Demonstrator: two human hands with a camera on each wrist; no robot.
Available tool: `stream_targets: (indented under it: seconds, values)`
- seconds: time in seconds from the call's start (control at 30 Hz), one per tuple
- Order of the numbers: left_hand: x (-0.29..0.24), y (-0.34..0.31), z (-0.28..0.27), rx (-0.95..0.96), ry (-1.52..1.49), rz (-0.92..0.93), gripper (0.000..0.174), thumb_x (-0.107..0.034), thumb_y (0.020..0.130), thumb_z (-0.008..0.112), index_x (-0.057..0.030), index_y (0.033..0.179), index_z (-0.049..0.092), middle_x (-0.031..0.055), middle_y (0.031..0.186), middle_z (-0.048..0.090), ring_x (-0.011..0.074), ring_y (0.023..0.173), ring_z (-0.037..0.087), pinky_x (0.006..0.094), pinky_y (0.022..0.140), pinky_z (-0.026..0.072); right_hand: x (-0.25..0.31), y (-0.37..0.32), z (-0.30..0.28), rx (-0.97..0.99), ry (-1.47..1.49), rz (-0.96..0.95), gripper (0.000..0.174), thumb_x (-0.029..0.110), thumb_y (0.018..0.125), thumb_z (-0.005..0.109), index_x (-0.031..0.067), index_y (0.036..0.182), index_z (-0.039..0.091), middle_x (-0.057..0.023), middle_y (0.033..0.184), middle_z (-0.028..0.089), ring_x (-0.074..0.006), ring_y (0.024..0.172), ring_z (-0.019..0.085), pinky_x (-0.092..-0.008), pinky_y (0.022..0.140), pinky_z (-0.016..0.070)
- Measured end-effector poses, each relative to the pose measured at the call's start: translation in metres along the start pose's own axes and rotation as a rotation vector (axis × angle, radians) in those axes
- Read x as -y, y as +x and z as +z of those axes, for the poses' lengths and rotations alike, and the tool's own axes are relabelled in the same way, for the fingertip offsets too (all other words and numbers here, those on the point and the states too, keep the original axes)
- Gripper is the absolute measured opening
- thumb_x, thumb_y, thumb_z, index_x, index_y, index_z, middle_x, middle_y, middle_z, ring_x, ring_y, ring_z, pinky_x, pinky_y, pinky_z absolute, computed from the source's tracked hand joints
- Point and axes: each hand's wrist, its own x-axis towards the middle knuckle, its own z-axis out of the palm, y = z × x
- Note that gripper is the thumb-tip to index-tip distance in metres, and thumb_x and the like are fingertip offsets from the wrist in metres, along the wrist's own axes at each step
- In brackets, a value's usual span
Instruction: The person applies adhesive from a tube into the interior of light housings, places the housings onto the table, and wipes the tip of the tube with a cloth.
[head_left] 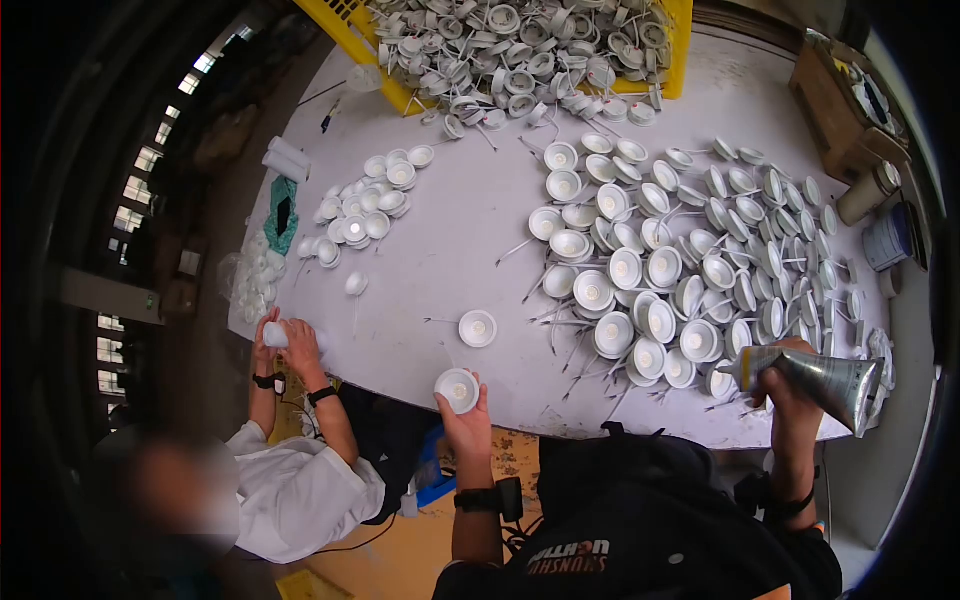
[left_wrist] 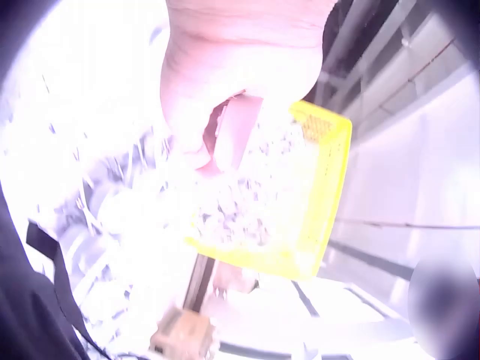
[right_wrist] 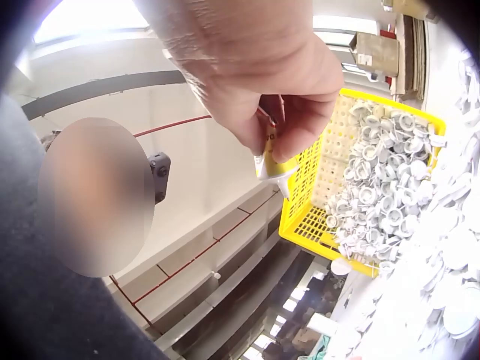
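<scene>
My left hand (head_left: 466, 432) holds a white round downlight (head_left: 458, 391) near the table's front edge, thumb and fingers at its rim and its dished face toward the head camera. In the overexposed left wrist view the downlight is lost in glare beside the hand (left_wrist: 240, 71). At the right, my right hand (head_left: 793, 405) grips a silver squeeze tube (head_left: 838, 384) with a yellow band, its nozzle pointing left. The right wrist view shows its pale nozzle (right_wrist: 283, 185) below the fingers. Another downlight (head_left: 478, 328) lies just beyond my left hand, its wire out to the left.
Many wired downlights (head_left: 663, 266) crowd the table's right half. A smaller cluster (head_left: 354, 230) lies at left. A yellow crate (head_left: 683, 50) heaped with parts is at the back. Another person (head_left: 310, 500) at left handles a white cylinder (head_left: 277, 335). Cans (head_left: 868, 195) stand at right.
</scene>
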Motion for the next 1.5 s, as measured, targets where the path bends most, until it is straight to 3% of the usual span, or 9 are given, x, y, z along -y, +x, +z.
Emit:
stream_targets:
  seconds: [0.2, 0.37, 0.47, 0.6, 0.67, 0.73, 1.0, 1.13, 1.5]
  values:
    - [0.014, 0.079, -0.063, -0.302, 0.148, 0.002, 0.049, -0.044, 0.082, 0.041, -0.0076, 0.115, 0.037, 0.0048, 0.112, 0.044, 0.0185, 0.103, 0.040, 0.0327, 0.086, 0.0332, 0.003, 0.005, 0.008, -0.001, -0.064, -0.042, 0.025, 0.016, 0.071, 0.058, -0.0006, 0.084, 0.046, -0.0047, 0.071, 0.045, -0.0098, 0.049, 0.045, -0.0196, 0.042, 0.0363]
    - [0.007, 0.110, -0.037, -0.296, 0.244, -0.044, 0.051, -0.042, 0.083, 0.039, -0.0086, 0.120, 0.030, 0.0068, 0.121, 0.036, 0.0194, 0.107, 0.038, 0.0335, 0.088, 0.0300, 0.004, 0.009, 0.007, 0.008, -0.028, 0.006, 0.022, 0.014, 0.071, 0.057, -0.0008, 0.083, 0.046, -0.0059, 0.071, 0.045, -0.0102, 0.050, 0.046, -0.0195, 0.041, 0.0373]
    - [-0.001, 0.115, -0.009, -0.620, 0.567, -0.123, 0.051, -0.034, 0.083, 0.039, -0.0053, 0.123, 0.024, 0.0113, 0.125, 0.028, 0.0214, 0.110, 0.036, 0.0331, 0.088, 0.0301, 0.001, 0.012, 0.006, -0.010, 0.016, 0.026, 0.023, 0.012, 0.071, 0.058, -0.0008, 0.085, 0.046, -0.0068, 0.072, 0.047, -0.0110, 0.052, 0.049, -0.0199, 0.042, 0.0400]
    - [0.017, 0.098, 0.038, -0.526, 0.659, 0.294, 0.047, -0.031, 0.083, 0.040, -0.0015, 0.119, 0.031, 0.0127, 0.116, 0.038, 0.0203, 0.102, 0.042, 0.0307, 0.082, 0.0349, -0.006, 0.019, 0.003, -0.010, 0.046, 0.080, 0.025, 0.011, 0.071, 0.060, -0.0011, 0.087, 0.046, -0.0076, 0.074, 0.048, -0.0117, 0.054, 0.051, -0.0205, 0.044, 0.0427]
    - [0.029, 0.075, 0.083, 0.016, 0.775, 0.189, 0.040, -0.027, 0.080, 0.046, 0.0001, 0.109, 0.042, 0.0112, 0.096, 0.049, 0.0176, 0.087, 0.048, 0.0280, 0.073, 0.0403, -0.005, 0.026, 0.006, -0.022, 0.067, 0.094, 0.025, 0.012, 0.070, 0.060, -0.0011, 0.087, 0.046, -0.0077, 0.074, 0.048, -0.0119, 0.054, 0.051, -0.0205, 0.044, 0.0426]
    - [0.050, 0.078, 0.119, 0.168, 0.817, -0.146, 0.026, -0.023, 0.079, 0.048, -0.0002, 0.093, 0.052, 0.0077, 0.078, 0.053, 0.0127, 0.062, 0.052, 0.0227, 0.053, 0.0422, -0.004, 0.033, 0.009, -0.021, 0.079, 0.101, 0.026, 0.013, 0.070, 0.061, -0.0012, 0.086, 0.046, -0.0078, 0.074, 0.048, -0.0121, 0.054, 0.052, -0.0206, 0.044, 0.0426]
    - [0.117, 0.153, 0.158, 0.042, 1.358, -0.177, 0.036, -0.033, 0.073, 0.055, 0.0018, 0.083, 0.051, 0.0034, 0.057, 0.049, 0.0096, 0.034, 0.040, 0.0229, 0.029, 0.0320, -0.009, 0.048, 0.008, -0.019, 0.079, 0.147, 0.029, 0.018, 0.070, 0.062, -0.0013, 0.086, 0.047, -0.0078, 0.075, 0.047, -0.0123, 0.054, 0.051, -0.0209, 0.043, 0.0431]
    - [0.131, 0.163, 0.155, 0.143, 1.550, -0.019, 0.035, -0.031, 0.072, 0.055, 0.0023, 0.082, 0.051, 0.0056, 0.058, 0.052, 0.0108, 0.035, 0.045, 0.0227, 0.029, 0.0345, -0.016, 0.051, 0.005, -0.057, 0.112, 0.152, 0.026, 0.015, 0.071, 0.060, -0.0022, 0.086, 0.047, -0.0082, 0.077, 0.047, -0.0124, 0.057, 0.051, -0.0207, 0.044, 0.0427]
    - [0.107, 0.149, 0.167, 0.115, 1.422, -0.202, 0.027, -0.021, 0.078, 0.040, 0.0032, 0.089, 0.046, 0.0128, 0.068, 0.057, 0.0207, 0.046, 0.058, 0.0265, 0.036, 0.0445, -0.011, 0.043, -0.004, -0.065, 0.125, 0.126, 0.027, 0.016, 0.071, 0.060, -0.0015, 0.087, 0.046, -0.0072, 0.075, 0.047, -0.0119, 0.054, 0.049, -0.0208, 0.043, 0.0407]
